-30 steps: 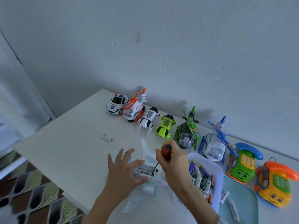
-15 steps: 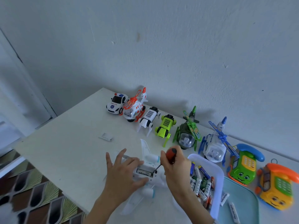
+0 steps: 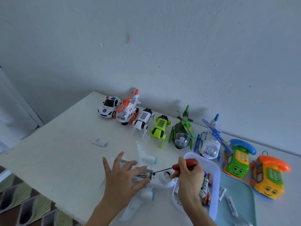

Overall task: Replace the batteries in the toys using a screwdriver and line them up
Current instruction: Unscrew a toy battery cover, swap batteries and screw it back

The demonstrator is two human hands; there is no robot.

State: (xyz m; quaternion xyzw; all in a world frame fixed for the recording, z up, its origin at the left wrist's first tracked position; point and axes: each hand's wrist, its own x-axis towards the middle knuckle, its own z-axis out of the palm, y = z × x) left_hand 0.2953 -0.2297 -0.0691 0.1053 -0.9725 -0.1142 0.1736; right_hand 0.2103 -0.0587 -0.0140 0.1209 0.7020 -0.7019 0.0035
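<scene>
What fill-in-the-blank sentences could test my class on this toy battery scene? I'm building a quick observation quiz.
1. The right hand grips a screwdriver with a ___ handle.
2. The left hand rests on the white toy ___.
3. The police car stands at the ___ end of the toy row.
4. The spare batteries lie in a ___ tub.

Missing words: red; airplane; left; white

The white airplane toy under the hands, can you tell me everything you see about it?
The white airplane toy looks like shiny plastic, with long wings and small engines tipped in light blue. It lies belly-up on the table, close to the front edge. Its battery slot is open and a battery marked Heybright sits in it. The left hand rests on it with fingers spread. The right hand grips a red-handled screwdriver, whose tip reaches the battery's end.
</scene>
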